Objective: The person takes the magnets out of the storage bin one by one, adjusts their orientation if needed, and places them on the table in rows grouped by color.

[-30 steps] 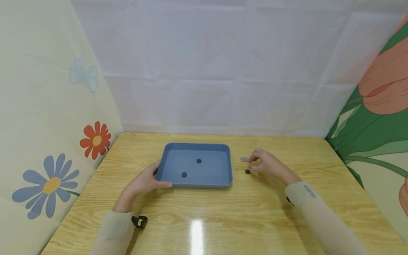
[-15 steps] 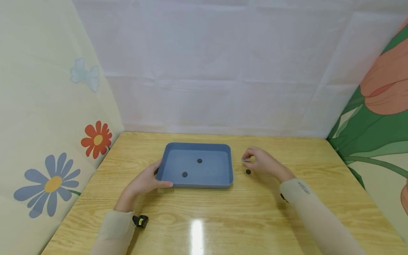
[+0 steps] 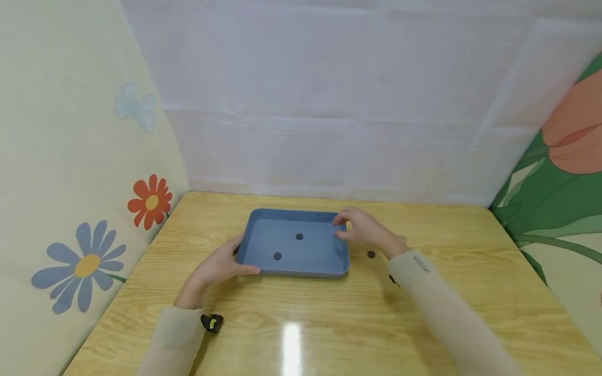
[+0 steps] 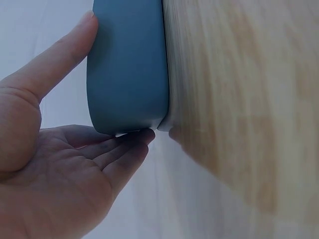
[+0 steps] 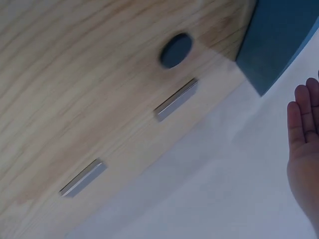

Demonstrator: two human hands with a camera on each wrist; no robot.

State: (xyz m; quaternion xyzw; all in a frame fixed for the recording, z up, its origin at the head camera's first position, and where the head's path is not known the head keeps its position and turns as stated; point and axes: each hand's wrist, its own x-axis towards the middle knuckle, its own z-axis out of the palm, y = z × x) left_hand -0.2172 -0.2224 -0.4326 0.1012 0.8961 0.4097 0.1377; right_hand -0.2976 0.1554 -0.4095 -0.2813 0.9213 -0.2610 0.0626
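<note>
A blue rectangular tray (image 3: 301, 272) sits on the table. My left hand (image 3: 218, 267) grips its left end, thumb along the near rim and fingers against the end wall, as the left wrist view shows. Inside the tray lie two black discs, one nearer me (image 3: 277, 256) and one farther back (image 3: 299, 236). Curled at the tray's right rim, my right hand (image 3: 364, 230) has finger and thumb pinched on a small silver bar, which those fingers mostly hide. In the right wrist view, only part of the right hand (image 5: 305, 144) shows, at the frame's edge.
On the table right of the tray lies another black disc (image 5: 176, 50). Behind it are two silver bars, one close to the disc (image 5: 177, 99) and one farther off (image 5: 83, 178). A white cloth (image 3: 301, 130) hangs at the table's back edge, with flower-printed panels at both sides.
My right hand took the silver bar from the table and moved left to the tray's right rim. The left hand keeps its hold on the tray; the view has shifted slightly.
</note>
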